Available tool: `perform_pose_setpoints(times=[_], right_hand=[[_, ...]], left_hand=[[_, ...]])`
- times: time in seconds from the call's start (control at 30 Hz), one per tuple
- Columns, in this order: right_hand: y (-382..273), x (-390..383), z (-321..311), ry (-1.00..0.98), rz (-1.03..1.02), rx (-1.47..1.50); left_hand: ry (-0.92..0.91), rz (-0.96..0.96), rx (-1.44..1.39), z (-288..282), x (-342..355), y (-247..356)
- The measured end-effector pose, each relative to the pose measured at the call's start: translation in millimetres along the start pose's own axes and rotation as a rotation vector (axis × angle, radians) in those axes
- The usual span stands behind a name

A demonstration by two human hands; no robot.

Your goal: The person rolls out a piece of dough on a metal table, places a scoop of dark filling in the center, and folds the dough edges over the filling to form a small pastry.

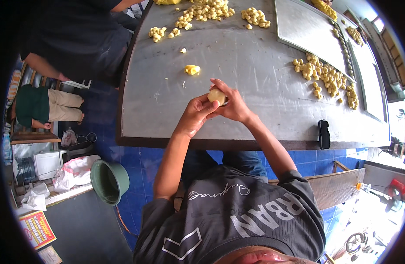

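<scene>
A pale, flattened round of what looks like dough [216,96] is held between my two hands over the near part of the metal table. My left hand [195,115] presses its thumb against the near side of the round. From the right, my right hand [234,104] wraps its fingers about it, some raised over the far edge. Just beyond my hands lies a glossy yellow lump [192,70] on the metal, with a small pale ball [183,50] farther away. What my fingers cover underneath is hidden.
On the metal table [167,110] are heaps of small yellowish balls, at the far side [207,12] and at the right [328,75]. A large tray [306,26] lies at the far right. A black case [324,134] sits by the near edge. Two people stand at the left, near a green tub [109,181].
</scene>
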State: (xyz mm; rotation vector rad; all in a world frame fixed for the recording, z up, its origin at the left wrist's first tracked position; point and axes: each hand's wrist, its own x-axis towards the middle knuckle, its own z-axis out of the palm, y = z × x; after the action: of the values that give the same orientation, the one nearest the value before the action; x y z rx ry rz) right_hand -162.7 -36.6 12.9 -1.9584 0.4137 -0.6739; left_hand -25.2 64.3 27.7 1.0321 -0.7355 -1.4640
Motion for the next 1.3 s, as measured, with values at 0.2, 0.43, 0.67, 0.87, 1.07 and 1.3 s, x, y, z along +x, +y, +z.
perform_pose_setpoints(times=[0.2, 0.43, 0.67, 0.87, 1.07, 1.3], right_hand=[[-16, 5, -19, -0.177, -0.120, -0.006], [-3, 8, -17, -0.160, -0.041, -0.059], [10, 9, -5, -0.204, -0.213, -0.080], [16, 5, 4, 0.072, -0.127, -0.033], [1, 2, -12, -0.059, -0.103, -0.013], [6, 1, -4, -0.034, -0.041, -0.073]], left_hand=[[-0.074, -0.067, 0.115, -12, -1, 8], [-0.042, -0.044, 0.009, -8, 1, 7], [-0.061, -0.029, 0.041, -2, -1, 1], [-0.016, -0.087, -0.108, -5, 0, -11], [-0.062, -0.101, 0.068, -12, -2, -2], [-0.087, -0.091, 0.139, -14, 1, 2]])
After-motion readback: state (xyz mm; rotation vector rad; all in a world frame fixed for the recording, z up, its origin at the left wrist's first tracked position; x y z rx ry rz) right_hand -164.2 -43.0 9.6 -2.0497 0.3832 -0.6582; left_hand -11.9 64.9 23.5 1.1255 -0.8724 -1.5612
